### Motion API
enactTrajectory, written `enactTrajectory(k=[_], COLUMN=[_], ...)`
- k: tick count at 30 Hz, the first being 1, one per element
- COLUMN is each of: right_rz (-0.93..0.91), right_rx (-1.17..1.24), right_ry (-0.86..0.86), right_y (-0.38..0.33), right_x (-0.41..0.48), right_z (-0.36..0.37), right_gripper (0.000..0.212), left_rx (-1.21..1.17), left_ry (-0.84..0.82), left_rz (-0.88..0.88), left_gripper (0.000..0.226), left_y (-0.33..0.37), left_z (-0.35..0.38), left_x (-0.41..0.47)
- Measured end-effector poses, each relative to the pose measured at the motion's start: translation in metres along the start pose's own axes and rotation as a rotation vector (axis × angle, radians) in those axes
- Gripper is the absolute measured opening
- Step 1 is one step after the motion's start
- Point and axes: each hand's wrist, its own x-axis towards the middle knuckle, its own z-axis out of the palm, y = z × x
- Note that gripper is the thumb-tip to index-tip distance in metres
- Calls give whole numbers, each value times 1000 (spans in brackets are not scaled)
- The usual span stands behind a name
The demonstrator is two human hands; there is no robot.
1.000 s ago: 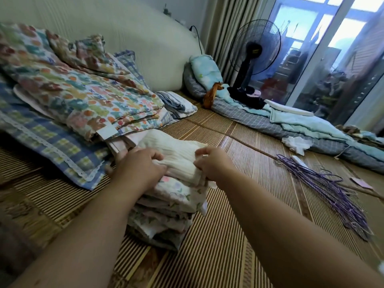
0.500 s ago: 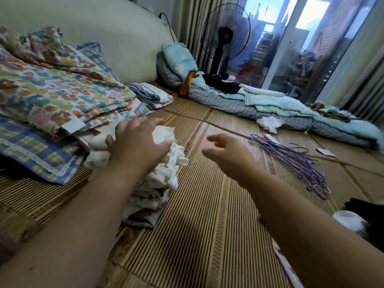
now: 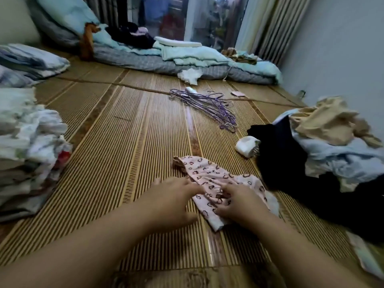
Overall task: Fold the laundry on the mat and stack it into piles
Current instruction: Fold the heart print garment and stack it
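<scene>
A small pink garment (image 3: 209, 175) printed with dark hearts lies crumpled on the woven mat (image 3: 128, 142) just in front of me. My right hand (image 3: 239, 202) lies on its near end, fingers and thumb pinching the cloth. My left hand (image 3: 172, 196) reaches in from the left, its straight fingertips touching the garment's left edge. A pile of folded laundry (image 3: 31, 152) stands at the left edge. A heap of unfolded clothes (image 3: 324, 150), black, light blue and beige, lies at the right.
Purple hangers (image 3: 207, 104) lie in a bundle mid-mat, and a white sock (image 3: 247, 145) sits by the heap. Rolled bedding (image 3: 166, 63) and pillows line the far edge. A grey wall (image 3: 342, 48) rises at the right.
The view has swung right, away from the folded pile. Both hands left that pile and came down onto the pink heart-print garment on the mat.
</scene>
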Motion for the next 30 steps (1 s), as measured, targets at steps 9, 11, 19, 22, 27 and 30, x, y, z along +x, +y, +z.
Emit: enactTrajectory(k=[9, 11, 19, 22, 27, 30], right_rz=[-146, -251, -318, -164, -298, -387], right_rx=[284, 542, 1222, 904, 572, 194], right_ry=[106, -23, -76, 151, 6, 180], right_y=[6, -5, -22, -18, -55, -83], right_x=[-1, -14, -22, -13, -32, -39], right_z=[-21, -41, -85, -80, -53, -30], right_gripper=[9, 12, 10, 16, 38, 30], left_rx=[-61, -105, -460, -584, -633, -584], left_ry=[79, 129, 169, 266, 282, 282], left_rz=[-14, -65, -136, -186, -241, -242], left_gripper=[68, 76, 7, 13, 16, 14], left_y=[2, -5, -27, -32, -20, -8], left_z=[16, 8, -31, -47, -53, -52], left_x=[29, 29, 21, 12, 4, 3])
